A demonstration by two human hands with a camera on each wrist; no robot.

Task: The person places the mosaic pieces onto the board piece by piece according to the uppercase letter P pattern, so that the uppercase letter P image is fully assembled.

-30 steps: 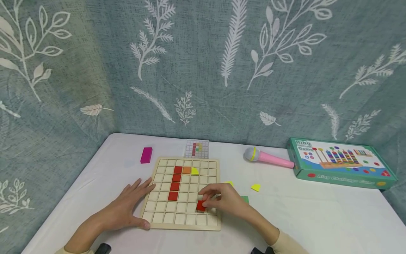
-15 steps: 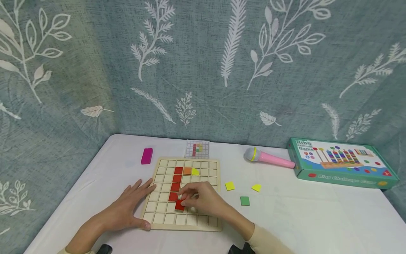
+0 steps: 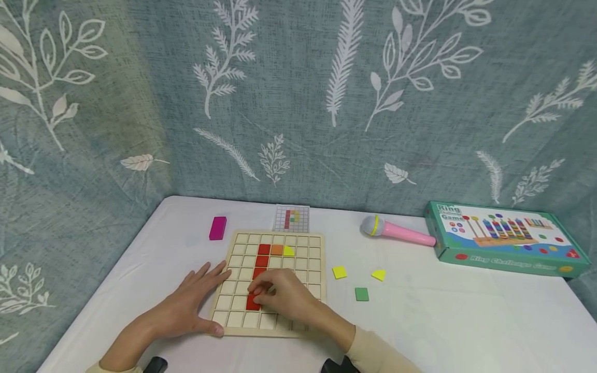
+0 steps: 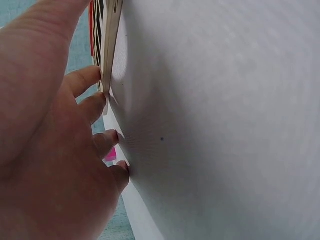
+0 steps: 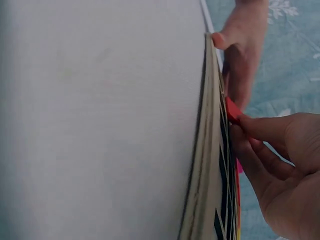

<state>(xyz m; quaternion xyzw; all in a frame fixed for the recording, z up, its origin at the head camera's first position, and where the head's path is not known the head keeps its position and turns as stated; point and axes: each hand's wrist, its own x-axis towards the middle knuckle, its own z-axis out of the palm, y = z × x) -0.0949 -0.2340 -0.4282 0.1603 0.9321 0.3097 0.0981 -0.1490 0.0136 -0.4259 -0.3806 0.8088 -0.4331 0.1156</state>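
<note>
A wooden grid board point(image 3: 235, 319) lies flat on the white table. My right hand point(image 3: 291, 296) pinches a red square tile point(image 3: 252, 302) between thumb and fingers, right at a cell below the column of red tiles point(image 3: 261, 261). In the right wrist view that red tile point(image 5: 233, 111) sits tilted at the board's surface. My left hand point(image 3: 182, 305) rests along the board's left edge, fingers spread and thumb at the lower corner. An orange tile point(image 3: 277, 250) and a yellow quarter-round tile point(image 3: 289, 251) lie beside the top red tile. My right hand partly covers the lower red tiles.
Right of the board lie a yellow square tile point(image 3: 339, 272), a yellow quarter-round piece point(image 3: 379, 274) and a green tile point(image 3: 361, 294). Behind it are a pattern card point(image 3: 291, 218) and a magenta block point(image 3: 217, 228). A pink toy microphone point(image 3: 401, 233) and a game box point(image 3: 508, 238) stand back right.
My right hand has carried the red tile leftward across the board to the foot of the red column, uncovering the loose yellow and green pieces. My left hand stays in place.
</note>
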